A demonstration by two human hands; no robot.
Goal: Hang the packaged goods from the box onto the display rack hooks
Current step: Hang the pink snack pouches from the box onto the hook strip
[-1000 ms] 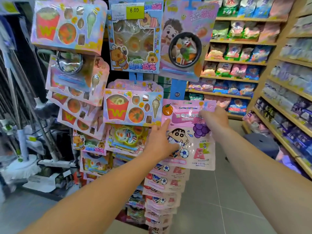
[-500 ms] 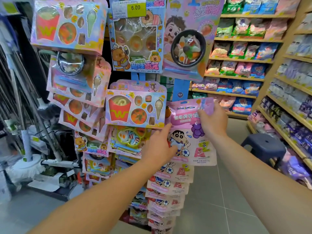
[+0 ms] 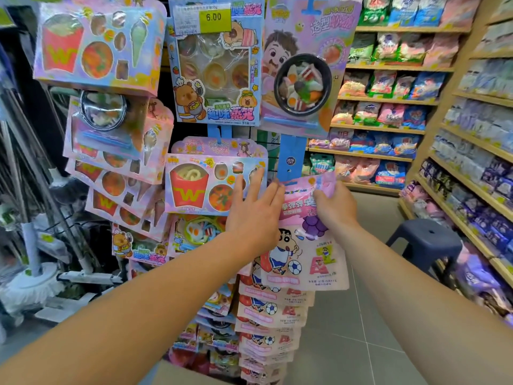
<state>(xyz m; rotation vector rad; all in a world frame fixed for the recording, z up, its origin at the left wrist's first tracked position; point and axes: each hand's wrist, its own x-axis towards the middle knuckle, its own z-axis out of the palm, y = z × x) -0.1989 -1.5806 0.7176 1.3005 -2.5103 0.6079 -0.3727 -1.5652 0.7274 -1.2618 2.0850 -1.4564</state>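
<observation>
1. Position of the item: the pink candy bag (image 3: 302, 240) hangs upright, long axis vertical, with its top edge just below the blue hanging strip (image 3: 291, 151). It sits at the head of a column of matching bags (image 3: 272, 315) already hung on the strip below it.
2. Right hand (image 3: 333, 207): curled around the bag's top right corner, pinching the header. This hand is on the item and is the nearer one to the hook point.
3. Left hand (image 3: 255, 212): fingers straight and spread, holding nothing. The fingertips reach the bag's top left edge and overlap the fries toy pack (image 3: 211, 184) just beside it.
4. Key relation: the bag's header lies directly under the strip. The hook itself cannot be made out, and whether the hole has caught on it cannot be told.
5. Next move, as a judgement: lift and push the header toward the strip until it catches.
6. Surroundings: the rack is densely hung with packs on both sides. A tiled floor (image 3: 347, 343), a grey stool (image 3: 424, 243) and stocked shelves (image 3: 472, 162) lie to the right.
</observation>
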